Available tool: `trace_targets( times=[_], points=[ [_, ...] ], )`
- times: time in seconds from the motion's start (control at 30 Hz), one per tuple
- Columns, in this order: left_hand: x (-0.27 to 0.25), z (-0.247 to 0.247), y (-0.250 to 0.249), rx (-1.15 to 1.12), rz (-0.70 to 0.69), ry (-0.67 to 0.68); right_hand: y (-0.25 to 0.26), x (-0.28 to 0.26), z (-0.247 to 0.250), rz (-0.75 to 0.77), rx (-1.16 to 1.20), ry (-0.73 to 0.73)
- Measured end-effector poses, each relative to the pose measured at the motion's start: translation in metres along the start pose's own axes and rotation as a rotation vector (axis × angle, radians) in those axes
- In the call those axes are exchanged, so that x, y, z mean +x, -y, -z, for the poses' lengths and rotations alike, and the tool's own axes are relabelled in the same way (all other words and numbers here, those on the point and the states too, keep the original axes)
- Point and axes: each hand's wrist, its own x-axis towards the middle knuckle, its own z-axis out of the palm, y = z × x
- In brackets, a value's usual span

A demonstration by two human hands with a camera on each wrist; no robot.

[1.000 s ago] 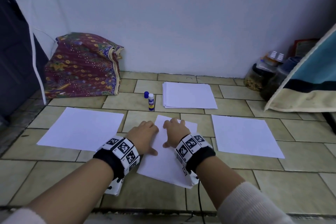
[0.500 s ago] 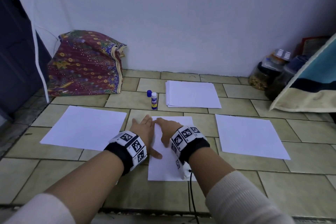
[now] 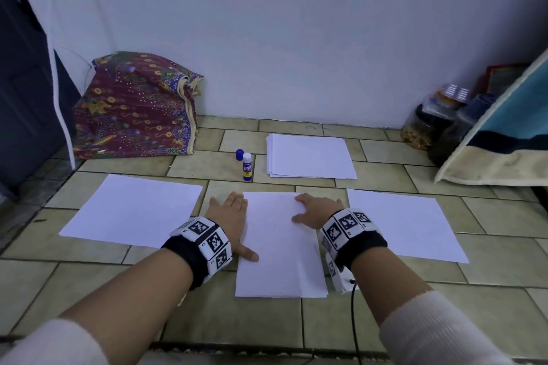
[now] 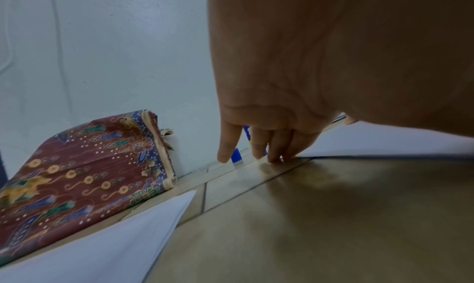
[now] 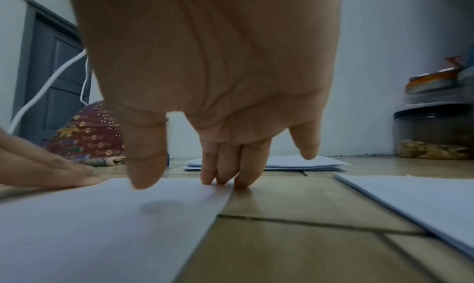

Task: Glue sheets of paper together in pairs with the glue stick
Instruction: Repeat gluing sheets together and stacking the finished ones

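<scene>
A: Item one, far left?

B: Patterned cloth bundle (image 3: 135, 107) against the wall; a single sheet (image 3: 133, 209) lies on the tiled floor (image 3: 89, 290), left of the left hand (image 3: 229, 219).

A: The left hand?

B: Fingers straight, flat on the left edge of the middle sheets (image 3: 280, 246).

A: Beyond the hands?

B: Glue stick (image 3: 247, 167) upright, its blue cap (image 3: 239, 154) just behind; paper stack (image 3: 310, 155) to its right.

A: The right hand (image 3: 318, 210)?

B: Fingers extended, pressing the middle sheets' right edge. Another sheet (image 3: 406, 225) lies right of it; jars (image 3: 427, 124) far right.
</scene>
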Motion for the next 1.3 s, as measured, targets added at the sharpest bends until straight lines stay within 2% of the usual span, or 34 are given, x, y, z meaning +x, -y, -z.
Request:
trace_targets(
  times=[0.1,0.2,0.33,0.43,0.53,0.67,0.8,0.9,1.0,1.07,1.17,1.3],
  points=[
    [-0.001,-0.003,0.001,-0.047,-0.005,0.004,0.002,-0.006,-0.003,0.035,-0.073,-0.032],
    [-0.004,-0.001,0.005,-0.089,-0.006,0.029,0.012,-0.012,-0.005,0.017,-0.194,-0.134],
    [-0.006,0.014,-0.004,-0.077,0.021,-0.088,0.031,-0.019,-0.010,-0.026,-0.289,-0.240],
    [-0.003,0.016,-0.008,-0.114,-0.044,-0.160,0.045,-0.020,-0.018,0.056,-0.209,-0.221],
    [-0.002,0.013,-0.008,-0.157,-0.146,-0.107,0.053,-0.020,-0.023,0.095,-0.202,-0.227],
    [-0.004,0.019,-0.011,-0.085,-0.098,-0.112,0.061,-0.019,-0.021,0.025,-0.282,-0.173],
    [-0.005,0.025,-0.007,-0.032,-0.048,-0.129,0.075,-0.018,-0.025,0.156,-0.212,-0.140],
    [-0.002,0.016,0.001,-0.110,0.005,-0.133,0.083,-0.017,-0.026,0.228,-0.187,-0.125],
    [0.001,0.006,0.007,-0.254,0.055,-0.115,0.091,-0.011,-0.023,0.155,-0.194,-0.113],
    [0.003,0.005,0.009,-0.279,0.064,-0.112,0.099,-0.009,-0.020,0.177,-0.219,-0.098],
    [0.002,0.005,0.010,-0.150,0.056,-0.112,0.104,-0.009,-0.016,0.310,-0.185,-0.009],
    [0.003,0.004,0.011,-0.020,0.076,-0.122,0.078,-0.009,-0.004,0.254,-0.122,0.016]
  ],
)
